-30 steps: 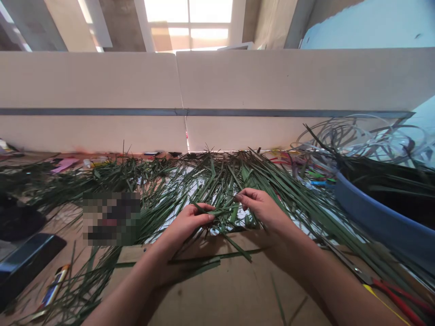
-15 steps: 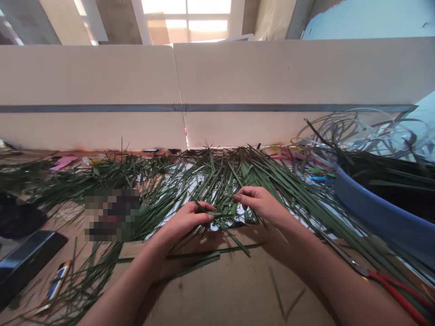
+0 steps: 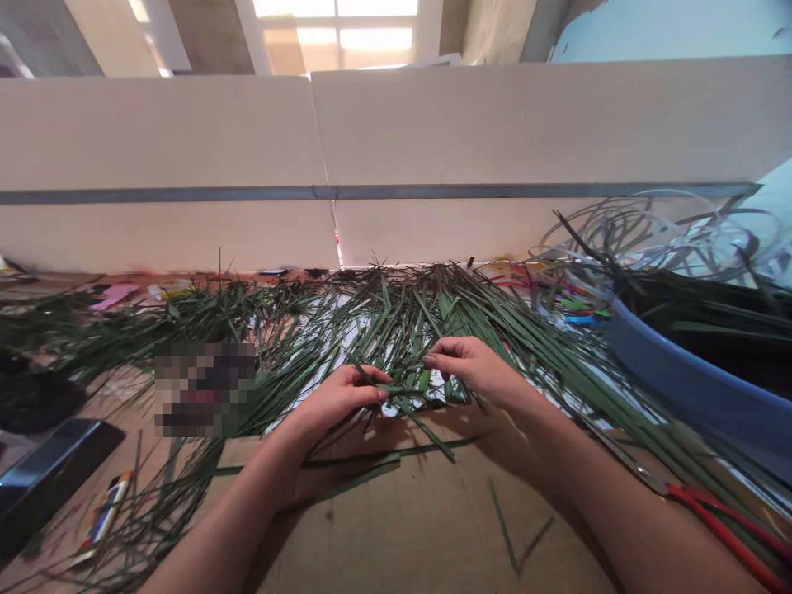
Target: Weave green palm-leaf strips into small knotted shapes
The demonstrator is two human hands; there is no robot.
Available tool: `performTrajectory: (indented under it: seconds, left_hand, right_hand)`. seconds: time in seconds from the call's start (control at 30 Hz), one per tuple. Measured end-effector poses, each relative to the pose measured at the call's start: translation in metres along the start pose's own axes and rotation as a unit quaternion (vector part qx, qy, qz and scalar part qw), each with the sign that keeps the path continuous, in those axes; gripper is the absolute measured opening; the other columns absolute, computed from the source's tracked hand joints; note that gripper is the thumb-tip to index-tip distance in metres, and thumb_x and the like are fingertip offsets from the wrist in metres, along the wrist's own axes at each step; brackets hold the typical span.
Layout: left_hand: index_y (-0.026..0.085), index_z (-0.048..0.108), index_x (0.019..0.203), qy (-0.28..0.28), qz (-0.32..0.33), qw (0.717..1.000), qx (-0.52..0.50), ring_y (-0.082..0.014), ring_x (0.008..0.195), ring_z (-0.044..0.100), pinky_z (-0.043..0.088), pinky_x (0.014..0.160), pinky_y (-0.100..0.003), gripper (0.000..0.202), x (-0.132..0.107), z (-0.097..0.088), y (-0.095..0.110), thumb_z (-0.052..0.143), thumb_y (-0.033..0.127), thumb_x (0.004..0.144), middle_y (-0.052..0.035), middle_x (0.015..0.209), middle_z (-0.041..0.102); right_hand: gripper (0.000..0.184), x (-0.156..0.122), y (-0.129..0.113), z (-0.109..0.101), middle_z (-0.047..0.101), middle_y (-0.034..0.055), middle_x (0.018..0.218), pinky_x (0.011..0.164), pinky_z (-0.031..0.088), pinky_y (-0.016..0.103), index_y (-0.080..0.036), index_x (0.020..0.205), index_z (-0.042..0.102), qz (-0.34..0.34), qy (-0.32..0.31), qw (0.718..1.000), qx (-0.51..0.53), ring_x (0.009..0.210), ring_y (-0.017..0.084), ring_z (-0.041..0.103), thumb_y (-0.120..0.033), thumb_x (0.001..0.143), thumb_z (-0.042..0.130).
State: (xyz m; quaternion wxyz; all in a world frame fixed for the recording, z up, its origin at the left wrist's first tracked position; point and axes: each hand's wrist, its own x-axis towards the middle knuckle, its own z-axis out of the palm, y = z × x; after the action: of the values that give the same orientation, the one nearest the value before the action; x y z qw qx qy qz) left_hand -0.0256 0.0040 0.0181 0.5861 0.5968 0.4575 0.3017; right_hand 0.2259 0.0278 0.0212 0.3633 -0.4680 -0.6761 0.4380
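My left hand (image 3: 337, 402) is pinched shut on a narrow green leaf strip (image 3: 405, 386) that runs to the right between both hands. My right hand (image 3: 475, 369) has its fingers curled and pinched on the same strip's other end. Both hands hover just above a wide heap of long green leaf strips (image 3: 384, 322) spread over the middle of the table. A brown cardboard sheet (image 3: 402, 528) lies under my forearms, with a few loose strips (image 3: 346, 470) on it.
A blue tub (image 3: 693, 384) full of dark and pale strips stands at the right. Red-handled scissors (image 3: 711, 511) lie near my right forearm. A dark phone-like slab (image 3: 43, 474) and a small tube (image 3: 102, 516) lie at the left. White partition panels (image 3: 433, 165) close off the back.
Both hands stay pinched on the strip and have barely shifted; the view has tilted slightly, so everything sits a little higher in the picture.
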Motion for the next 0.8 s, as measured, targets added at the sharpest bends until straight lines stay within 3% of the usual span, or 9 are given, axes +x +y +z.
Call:
performTrajectory:
  seconds: [0.33, 0.63, 0.8]
  left_hand:
    - [0.018, 0.076, 0.089, 0.006, -0.001, 1.0, -0.007, -0.0191, 0.076, 0.064, 0.048, 0.077, -0.032, 0.023, -0.004, 0.0, 0.003, 0.077, 0.027, 0.068, -0.0034, 0.078, 0.073]
    - [0.017, 0.071, 0.114, 0.025, 0.023, 0.993, -0.112, -0.0197, 0.092, 0.068, 0.049, 0.09, -0.033, 0.045, 0.007, -0.004, -0.017, 0.083, 0.034, 0.074, -0.0077, 0.103, 0.076]
    - [0.018, 0.063, 0.124, 0.03, -0.013, 0.985, -0.168, -0.0236, 0.091, 0.071, 0.052, 0.085, -0.036, 0.053, 0.004, -0.002, -0.023, 0.08, 0.038, 0.077, -0.0105, 0.1, 0.075]
  right_hand:
    - [0.034, 0.001, 0.005, -0.003, 0.057, -0.0014, 0.062, 0.058, 0.033, 0.028, -0.019, 0.067, 0.069, -0.008, 0.017, 1.0, -0.023, 0.061, 0.015, 0.047, -0.052, 0.078, 0.073]
    - [0.048, 0.004, 0.012, 0.003, 0.053, -0.0015, 0.063, 0.055, 0.032, 0.027, -0.02, 0.07, 0.063, -0.005, 0.069, 0.991, 0.116, 0.058, 0.014, 0.043, -0.066, 0.075, 0.074]
    - [0.044, 0.0, 0.004, 0.009, 0.057, -0.0008, 0.068, 0.061, 0.036, 0.029, -0.021, 0.074, 0.065, -0.009, 0.072, 0.992, 0.1, 0.063, 0.015, 0.047, -0.063, 0.075, 0.075]
